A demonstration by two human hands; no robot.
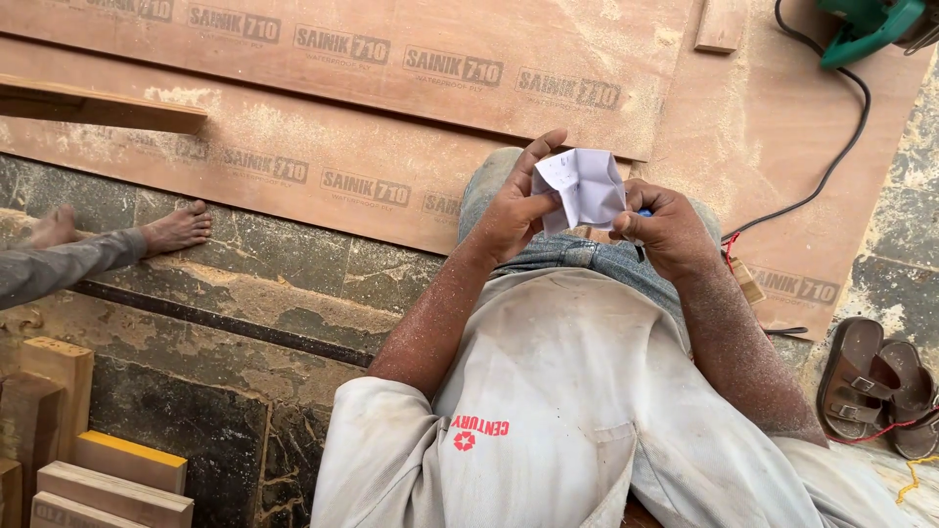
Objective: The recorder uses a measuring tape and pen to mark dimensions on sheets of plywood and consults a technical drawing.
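Sawdust coats both forearms of a seated person who holds a creased, folded sheet of white paper [585, 188] up over the knees, above the denim of the trousers. The left hand [514, 210] pinches the paper's left edge between thumb and fingers, the index finger raised along its top. The right hand [668, 230] is curled against the paper's lower right corner and also grips a blue pen [643, 213], of which only a sliver shows; whether its fingers press the sheet itself cannot be told.

The paper is thin and already crumpled, so a hard tug between the two hands could tear it along a fold, and dusty fingers may smudge whatever is marked on it. With the right hand sharing its grip between pen and sheet, either could slip and drop onto the lap or the floor.

Large reddish plywood sheets [411, 108] lie flat on the stone floor [245, 284] just ahead of the knees, dusted with sawdust, with a loose timber batten [98, 108] resting on them at upper left. A green power tool [866, 27] sits at the top right corner, its black cable [836, 156] trailing across the plywood toward the person's right side. A pair of brown sandals [880, 386] rests on the floor to the right. Another person's bare foot [176, 227] and grey trouser leg reach in from the left, near the plywood edge. Stacked wooden offcuts [93, 469] fill the lower left corner.
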